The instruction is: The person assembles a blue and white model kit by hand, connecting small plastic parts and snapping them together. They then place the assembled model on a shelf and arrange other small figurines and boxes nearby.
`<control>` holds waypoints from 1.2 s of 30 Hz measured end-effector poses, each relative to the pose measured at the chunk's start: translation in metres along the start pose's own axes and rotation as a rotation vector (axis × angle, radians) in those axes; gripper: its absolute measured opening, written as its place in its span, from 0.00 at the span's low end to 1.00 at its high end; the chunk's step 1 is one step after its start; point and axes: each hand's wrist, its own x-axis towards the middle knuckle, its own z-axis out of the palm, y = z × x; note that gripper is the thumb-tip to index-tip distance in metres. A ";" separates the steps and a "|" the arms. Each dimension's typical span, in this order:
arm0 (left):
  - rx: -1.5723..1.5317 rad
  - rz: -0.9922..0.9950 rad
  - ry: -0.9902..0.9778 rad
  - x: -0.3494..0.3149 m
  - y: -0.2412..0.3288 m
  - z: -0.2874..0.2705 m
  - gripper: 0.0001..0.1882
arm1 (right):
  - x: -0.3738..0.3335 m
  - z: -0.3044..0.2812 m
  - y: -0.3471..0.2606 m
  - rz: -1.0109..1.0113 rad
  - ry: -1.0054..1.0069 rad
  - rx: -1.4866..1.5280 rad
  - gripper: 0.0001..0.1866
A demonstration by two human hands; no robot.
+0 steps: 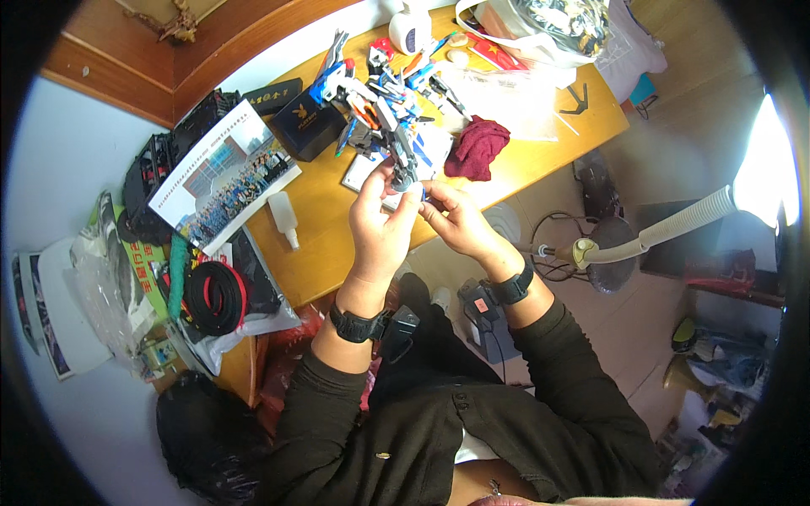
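A jointed model robot [396,139] in white, blue, grey and orange is held up over the near edge of the desk. My left hand [377,228] is closed round its grey lower end, thumb and fingers wrapped on it. The fingers of my right hand [461,221] pinch at the same end, where a bit of blue shows by the fingertips; the exact part gripped is hidden. Under the model lies a white flat box or booklet [358,174], partly covered by it. To the right of the model is a crumpled dark red cloth [479,150].
On the wooden desk [308,270] are a white squeeze bottle [284,218], a black box [305,126], a round white bottle [410,32] and a white bag [544,29]. A group photo [232,181] leans at left, above a coiled black-red belt [211,295]. A lit flexible-neck lamp [675,228] stands right.
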 end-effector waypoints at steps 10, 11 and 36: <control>0.308 0.054 0.027 0.007 -0.011 -0.007 0.17 | 0.016 0.014 0.014 -0.078 0.130 -0.007 0.12; 0.288 0.070 0.025 0.008 -0.012 -0.007 0.17 | 0.016 0.015 0.014 -0.086 0.143 -0.031 0.12; 0.420 0.148 0.060 0.023 -0.009 -0.001 0.16 | 0.020 0.023 0.021 -0.066 0.141 0.048 0.13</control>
